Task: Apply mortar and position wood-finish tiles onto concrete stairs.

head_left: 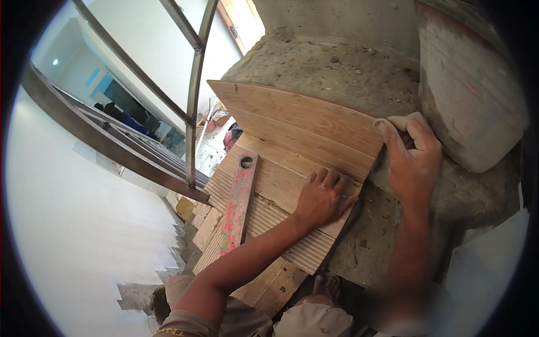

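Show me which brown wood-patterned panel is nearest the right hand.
The rear wood-patterned panel, tilted up, its upper right corner at the right hand. The panel in front lies flatter, under the left hand and long red-smeared grey bar.

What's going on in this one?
A person is working with both hands on a wood-grain stair step. The left hand rests on the tread, while the right hand is at the right end of the upright wood-grain panel behind it; whether it grips is hard to tell. A worn red spirit level lies on the step, left of the left hand, near a metal railing.
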